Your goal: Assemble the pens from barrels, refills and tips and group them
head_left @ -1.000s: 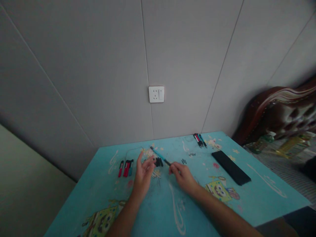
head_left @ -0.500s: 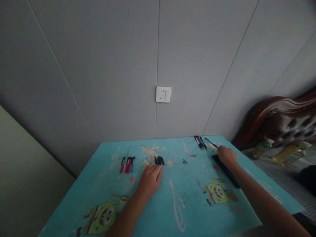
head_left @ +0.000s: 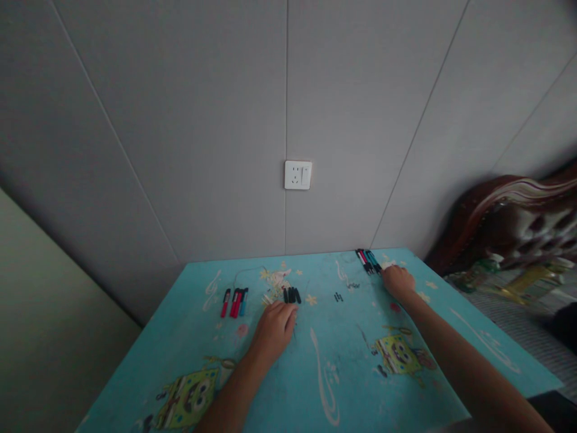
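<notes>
My left hand [head_left: 276,323] rests on the blue table cover with its fingers curled together; what is inside them, if anything, is hidden. Just beyond its fingertips lie several short black pieces [head_left: 292,295] that look like pen caps, side by side. At the far right, my right hand [head_left: 398,281] is closed at the near end of a teal pen [head_left: 373,261]. That pen lies at the right side of a slanting row of black, red and teal pens [head_left: 364,262] close to the wall.
Several red and blue markers [head_left: 235,302] with black tops lie left of my left hand. Small dark pieces [head_left: 338,297] are between my hands. A wall socket [head_left: 298,175] is above the table [head_left: 351,337]. A dark tufted headboard [head_left: 532,222] stands at right.
My right hand has moved forward and left, bringing the pen against the row. The long dark shape beneath that hand no longer shows. My left hand has stayed in place.
</notes>
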A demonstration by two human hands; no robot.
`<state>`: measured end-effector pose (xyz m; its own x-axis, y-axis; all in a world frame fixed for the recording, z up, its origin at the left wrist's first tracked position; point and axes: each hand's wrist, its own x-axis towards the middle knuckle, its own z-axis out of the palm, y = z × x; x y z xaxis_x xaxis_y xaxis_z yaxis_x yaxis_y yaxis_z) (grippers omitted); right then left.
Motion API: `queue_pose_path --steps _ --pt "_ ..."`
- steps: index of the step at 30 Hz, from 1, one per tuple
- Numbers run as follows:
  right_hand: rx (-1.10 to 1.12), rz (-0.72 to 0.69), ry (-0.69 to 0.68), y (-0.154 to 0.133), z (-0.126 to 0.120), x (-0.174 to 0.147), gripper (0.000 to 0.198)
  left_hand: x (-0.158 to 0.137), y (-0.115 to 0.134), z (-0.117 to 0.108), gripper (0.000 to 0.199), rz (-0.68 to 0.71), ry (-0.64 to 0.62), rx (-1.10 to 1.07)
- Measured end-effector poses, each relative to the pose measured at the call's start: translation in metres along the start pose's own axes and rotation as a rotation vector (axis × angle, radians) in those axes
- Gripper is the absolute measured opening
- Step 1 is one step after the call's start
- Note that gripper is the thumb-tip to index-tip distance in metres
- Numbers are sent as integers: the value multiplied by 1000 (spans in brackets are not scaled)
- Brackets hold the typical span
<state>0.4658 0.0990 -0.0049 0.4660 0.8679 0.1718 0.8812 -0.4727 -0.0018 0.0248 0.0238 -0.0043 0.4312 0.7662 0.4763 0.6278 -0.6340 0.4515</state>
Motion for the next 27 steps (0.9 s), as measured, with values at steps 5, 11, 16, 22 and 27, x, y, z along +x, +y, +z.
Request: queue_pose_path --steps 5,11,16,22,27 --pt "17 -68 -28 1 -1 -3 40 0 1 0 20 -6 -7 -3" --pt "22 -145 -20 3 1 -1 34 1 3 -2 20 7 -11 -11" --pt "33 -173 15 4 7 4 33 1 5 -4 21 8 -28 0" --pt "66 -200 46 6 8 3 36 2 6 -5 20 5 -32 12" --pt "95 -198 54 3 4 -2 38 1 7 -5 19 -4 -35 20"
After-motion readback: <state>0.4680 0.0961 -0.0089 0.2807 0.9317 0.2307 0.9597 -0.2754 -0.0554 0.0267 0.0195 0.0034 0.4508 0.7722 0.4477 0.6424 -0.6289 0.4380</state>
